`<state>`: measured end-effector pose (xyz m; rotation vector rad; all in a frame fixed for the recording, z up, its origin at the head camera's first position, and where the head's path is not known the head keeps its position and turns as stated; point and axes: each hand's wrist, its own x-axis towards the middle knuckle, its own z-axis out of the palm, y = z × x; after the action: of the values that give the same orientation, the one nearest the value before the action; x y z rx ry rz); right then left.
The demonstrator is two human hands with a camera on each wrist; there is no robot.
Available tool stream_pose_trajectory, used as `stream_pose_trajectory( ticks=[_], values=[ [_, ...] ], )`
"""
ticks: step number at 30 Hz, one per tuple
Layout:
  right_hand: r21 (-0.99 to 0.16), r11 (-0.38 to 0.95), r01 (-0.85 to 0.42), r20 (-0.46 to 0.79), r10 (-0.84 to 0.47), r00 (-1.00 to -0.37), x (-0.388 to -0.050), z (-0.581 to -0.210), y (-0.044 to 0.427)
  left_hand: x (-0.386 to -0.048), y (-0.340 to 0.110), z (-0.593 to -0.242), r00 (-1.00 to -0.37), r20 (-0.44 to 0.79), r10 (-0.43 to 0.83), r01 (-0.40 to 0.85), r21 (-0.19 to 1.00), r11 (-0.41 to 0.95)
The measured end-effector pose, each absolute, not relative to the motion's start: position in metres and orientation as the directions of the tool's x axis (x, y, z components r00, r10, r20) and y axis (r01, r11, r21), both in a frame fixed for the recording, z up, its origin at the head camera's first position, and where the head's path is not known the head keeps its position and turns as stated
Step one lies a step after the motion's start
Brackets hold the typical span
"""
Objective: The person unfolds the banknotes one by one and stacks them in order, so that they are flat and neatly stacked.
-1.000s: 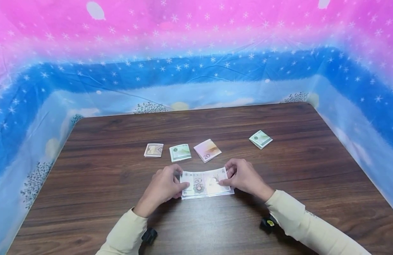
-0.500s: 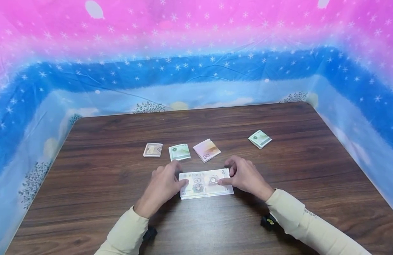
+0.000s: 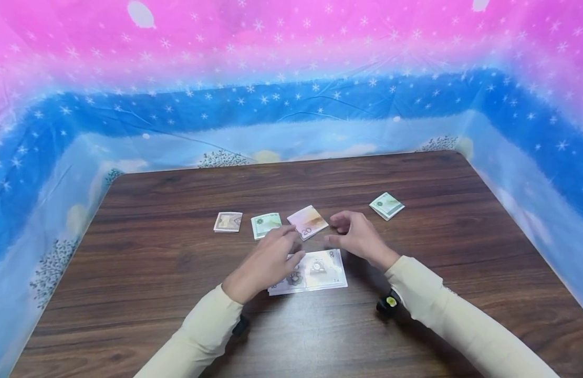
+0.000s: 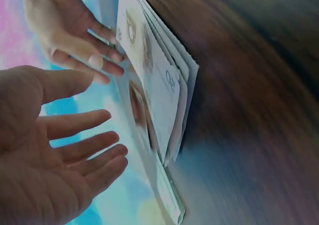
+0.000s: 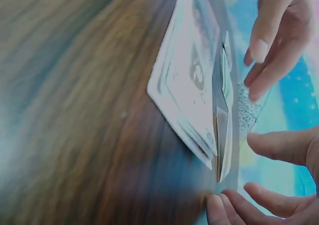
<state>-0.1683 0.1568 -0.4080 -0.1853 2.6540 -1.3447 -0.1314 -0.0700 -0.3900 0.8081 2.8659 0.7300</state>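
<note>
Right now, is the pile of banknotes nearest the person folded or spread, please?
Spread: the pile lies as a long rectangle, partly hidden by the left hand.

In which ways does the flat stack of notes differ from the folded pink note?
The stack is layered and laid at full length; the pink note is folded shorter. The stack's top looks pale, while the pink note shows pink and tan. The stack lies nearer the person, the pink note farther away. Both lie on the table.
</note>
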Motion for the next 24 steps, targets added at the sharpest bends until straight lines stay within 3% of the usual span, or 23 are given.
stream_pose_trajectory(
  ticks=[5,10,19,24],
  values=[
    [-0.890,0.441,0.117,-0.196,-0.138,-0.971,-0.178,-0.411,0.152,-0.141,-0.061,-0.393,-0.816,0.011,0.578,0.511,0.482,0.712],
    [-0.884,0.404,0.234,-0.297,-0.099,-0.950,-0.184,-0.410,0.149,-0.144,-0.057,-0.396,-0.804,-0.031,0.594,0.502,0.499,0.706],
    [-0.889,0.312,0.336,-0.378,-0.082,-0.922,-0.189,-0.405,0.146,-0.144,-0.059,-0.401,-0.801,-0.037,0.598,0.521,0.451,0.725],
    [-0.912,0.153,0.380,-0.396,-0.098,-0.913,-0.191,-0.408,0.147,-0.145,-0.058,-0.402,-0.802,-0.022,0.597,0.523,0.457,0.719]
  ],
)
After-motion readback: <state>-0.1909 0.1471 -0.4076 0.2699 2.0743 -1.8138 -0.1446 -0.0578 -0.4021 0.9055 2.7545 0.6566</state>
